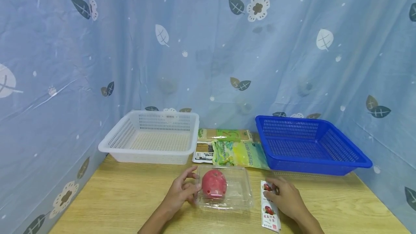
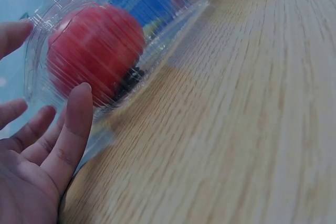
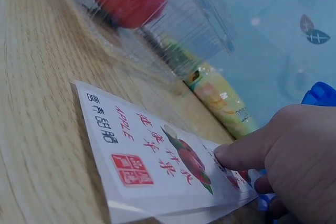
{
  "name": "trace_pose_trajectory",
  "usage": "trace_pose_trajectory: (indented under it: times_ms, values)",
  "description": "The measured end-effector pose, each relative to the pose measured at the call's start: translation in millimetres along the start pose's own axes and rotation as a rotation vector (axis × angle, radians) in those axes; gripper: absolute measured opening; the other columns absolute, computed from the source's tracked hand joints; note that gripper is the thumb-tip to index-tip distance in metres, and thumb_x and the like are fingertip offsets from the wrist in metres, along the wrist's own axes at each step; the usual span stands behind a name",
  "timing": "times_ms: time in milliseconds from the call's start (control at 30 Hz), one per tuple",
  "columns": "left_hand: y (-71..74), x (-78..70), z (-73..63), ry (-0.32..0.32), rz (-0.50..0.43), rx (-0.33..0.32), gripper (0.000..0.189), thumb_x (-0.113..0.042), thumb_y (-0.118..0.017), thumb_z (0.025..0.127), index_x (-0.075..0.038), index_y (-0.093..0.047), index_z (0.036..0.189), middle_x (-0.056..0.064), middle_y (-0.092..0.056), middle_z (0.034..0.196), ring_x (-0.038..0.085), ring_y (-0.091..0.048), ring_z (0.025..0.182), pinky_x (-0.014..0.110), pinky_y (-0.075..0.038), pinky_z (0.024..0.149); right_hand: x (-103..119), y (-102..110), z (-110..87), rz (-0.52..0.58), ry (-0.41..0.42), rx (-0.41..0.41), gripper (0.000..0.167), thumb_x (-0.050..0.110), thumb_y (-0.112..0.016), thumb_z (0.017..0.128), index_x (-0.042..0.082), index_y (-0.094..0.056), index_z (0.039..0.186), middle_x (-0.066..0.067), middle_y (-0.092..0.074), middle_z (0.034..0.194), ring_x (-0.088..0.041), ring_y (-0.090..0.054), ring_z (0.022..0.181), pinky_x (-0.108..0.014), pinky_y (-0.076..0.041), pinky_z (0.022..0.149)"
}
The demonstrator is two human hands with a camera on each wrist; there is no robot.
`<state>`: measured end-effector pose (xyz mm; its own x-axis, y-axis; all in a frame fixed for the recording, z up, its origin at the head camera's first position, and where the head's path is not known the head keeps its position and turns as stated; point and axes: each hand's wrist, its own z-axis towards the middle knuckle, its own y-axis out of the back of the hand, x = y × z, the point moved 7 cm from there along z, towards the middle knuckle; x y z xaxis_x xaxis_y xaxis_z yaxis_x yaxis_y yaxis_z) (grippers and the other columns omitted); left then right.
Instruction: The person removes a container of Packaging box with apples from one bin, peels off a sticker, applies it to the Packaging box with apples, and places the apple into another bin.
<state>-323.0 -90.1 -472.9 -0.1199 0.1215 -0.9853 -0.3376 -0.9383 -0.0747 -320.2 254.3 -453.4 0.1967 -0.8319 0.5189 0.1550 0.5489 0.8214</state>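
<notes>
A red apple [image 1: 214,183] sits in the left part of a clear plastic clamshell box [image 1: 238,190], whose lid is over it. My left hand [image 1: 182,190] is at the box's left side, fingertips right at the wall. In the left wrist view its fingers [image 2: 79,108] are spread and relaxed beside the apple's end. To the right of the box, my right hand [image 1: 287,196] pinches a small stack of white apple labels [image 1: 270,214] near the far end. The thumb [image 3: 241,153] lies on the printed face in the right wrist view; the other fingers are partly hidden.
A white basket [image 1: 147,156] stands at the back left, a blue basket [image 1: 312,165] at the back right. Between them lie a yellow-green bag [image 1: 240,153], a small black-and-white packet [image 1: 203,152] and a long brown-green package [image 1: 224,134]. A blue curtain [image 1: 208,46] hangs behind.
</notes>
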Motion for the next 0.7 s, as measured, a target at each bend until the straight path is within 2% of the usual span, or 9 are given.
trace_pose_trajectory:
  times_ms: [300,500,700]
  values:
    - [0.2,2.1,1.3,0.025,-0.006,-0.010,0.073,-0.011,-0.068,0.095,-0.007,-0.031,0.157,0.021,-0.043,0.133,0.011,-0.061,0.073,0.029,-0.060,0.060,-1.0,0.5,0.4,-0.019,0.035,-0.033,0.042,0.020,-0.084,0.081,0.009,-0.073,0.120,-0.001,-0.066,0.097,-0.016,-0.057,0.085,-0.034,-0.045,0.069]
    - [0.2,0.9,1.2,0.004,-0.006,-0.006,0.073,-0.010,-0.068,0.095,-0.004,-0.030,0.157,0.024,-0.043,0.132,0.009,-0.061,0.075,0.025,-0.058,0.060,-1.9,0.8,-0.8,-0.019,0.033,-0.046,0.038,0.021,-0.085,0.081,0.012,-0.074,0.116,-0.002,-0.067,0.103,-0.019,-0.061,0.092,-0.037,-0.048,0.073]
    - [0.6,0.1,0.8,0.000,-0.010,-0.008,0.073,-0.009,-0.068,0.094,-0.003,-0.031,0.157,0.023,-0.044,0.131,0.008,-0.061,0.075,0.023,-0.057,0.060,-0.9,-1.4,-0.7,-0.016,-0.006,-0.029,0.023,0.017,-0.082,0.082,0.018,-0.070,0.102,0.002,-0.065,0.101,-0.014,-0.054,0.083,-0.032,-0.045,0.071]
